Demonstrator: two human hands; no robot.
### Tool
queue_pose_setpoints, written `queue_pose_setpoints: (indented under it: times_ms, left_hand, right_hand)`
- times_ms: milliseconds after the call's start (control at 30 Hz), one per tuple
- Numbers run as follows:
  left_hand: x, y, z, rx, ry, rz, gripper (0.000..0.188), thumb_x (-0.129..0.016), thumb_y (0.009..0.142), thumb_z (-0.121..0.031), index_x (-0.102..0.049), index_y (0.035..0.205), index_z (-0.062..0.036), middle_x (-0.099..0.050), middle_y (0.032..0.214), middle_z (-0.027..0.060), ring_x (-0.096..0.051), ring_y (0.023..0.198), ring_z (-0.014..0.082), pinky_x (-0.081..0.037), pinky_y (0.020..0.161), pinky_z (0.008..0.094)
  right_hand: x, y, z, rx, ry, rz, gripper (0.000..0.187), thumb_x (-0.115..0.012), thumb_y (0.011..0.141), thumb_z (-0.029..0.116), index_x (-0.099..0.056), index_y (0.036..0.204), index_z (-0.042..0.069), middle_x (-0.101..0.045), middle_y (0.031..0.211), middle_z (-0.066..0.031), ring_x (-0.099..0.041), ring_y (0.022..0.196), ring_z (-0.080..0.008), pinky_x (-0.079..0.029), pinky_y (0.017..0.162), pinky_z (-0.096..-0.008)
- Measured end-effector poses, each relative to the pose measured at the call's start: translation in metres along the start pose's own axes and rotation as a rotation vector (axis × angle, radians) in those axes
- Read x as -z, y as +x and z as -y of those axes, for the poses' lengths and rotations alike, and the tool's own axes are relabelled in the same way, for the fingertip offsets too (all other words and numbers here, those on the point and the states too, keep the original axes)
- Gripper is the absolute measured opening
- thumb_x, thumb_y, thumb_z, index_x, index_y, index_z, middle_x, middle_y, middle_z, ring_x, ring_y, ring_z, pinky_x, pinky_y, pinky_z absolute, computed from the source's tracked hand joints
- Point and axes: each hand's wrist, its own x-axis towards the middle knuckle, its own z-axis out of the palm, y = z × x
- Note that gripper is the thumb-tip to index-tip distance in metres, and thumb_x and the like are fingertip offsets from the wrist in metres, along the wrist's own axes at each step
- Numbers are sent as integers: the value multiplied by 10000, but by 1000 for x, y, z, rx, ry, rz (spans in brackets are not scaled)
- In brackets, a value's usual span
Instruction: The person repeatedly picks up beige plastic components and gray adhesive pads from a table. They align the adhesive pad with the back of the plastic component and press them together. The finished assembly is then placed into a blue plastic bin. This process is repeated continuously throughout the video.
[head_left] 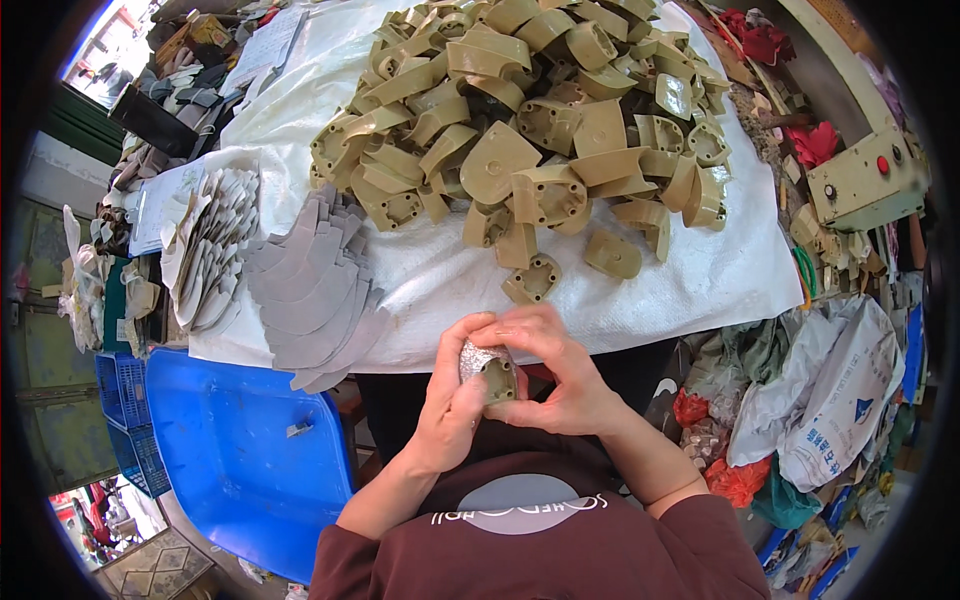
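Close to my body, at the table's front edge, both hands are closed around one olive-tan plastic shoe heel. A silver glittery covering lies over its upper left side. My left hand grips it from the left, its thumb against the heel's holed end. My right hand curls round from the right, with fingers over the top and the thumb below. Beyond them a large heap of bare heels covers the table. To the left fan out overlapping grey cut pieces, with a second, paler stack beside them.
White sheeting covers the table. A blue tub stands at the lower left, a small scrap inside, with blue crates beside it. On the right are a control box with a red button and white plastic bags.
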Motion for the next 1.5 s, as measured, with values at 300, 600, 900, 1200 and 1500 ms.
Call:
queue_pose_setpoints:
  times_ms: [300, 600, 900, 1200, 1500]
  left_hand:
    - [-28, -4, -5, -96, -74, 114, 940, -411, 874, -677, -23, 1488, -81, -451, 1211, 191, -606, 753, 225, -521, 601, 293]
    - [-36, -5, 2, -231, 171, 53, 743, -422, 951, -478, -105, 1475, -58, -454, 1221, 159, -540, 1043, 215, -502, 794, 313]
    - [-40, -1, 4, -297, -27, -127, 609, -481, 924, -245, -196, 1456, -157, -522, 1075, 65, -550, 951, 151, -464, 846, 297]
    - [-19, 6, 3, -203, -92, -101, 923, -314, 860, -738, -81, 1460, -76, -581, 899, 146, -576, 762, 179, -465, 658, 288]
    - [7, 4, -10, -475, 917, 23, 725, -760, 762, -232, -371, 1320, 17, -576, 941, 152, -598, 803, 252, -489, 666, 326]
  right_hand:
    - [4, 4, 6, -447, 712, 27, 246, -516, 963, 245, -565, 1092, 42, -511, 1021, -73, -566, 541, -82, -478, 418, -223]
    - [-4, -12, 8, -241, 434, -26, 233, -521, 941, 202, -597, 1090, 39, -514, 1067, -67, -560, 882, -156, -472, 708, -275]
    - [-23, -23, 15, -100, 382, -140, 419, -372, 979, 170, -394, 1372, 25, -448, 1212, -130, -467, 1084, -233, -369, 945, -339]
    - [0, -11, 11, -283, 122, -142, 516, -568, 917, 384, -480, 1275, 23, -511, 1000, -130, -527, 912, -244, -433, 775, -347]
    - [4, 7, 15, -109, -5, -154, 290, -656, 867, 238, -588, 999, -11, -572, 781, -90, -573, 697, -195, -466, 619, -300]
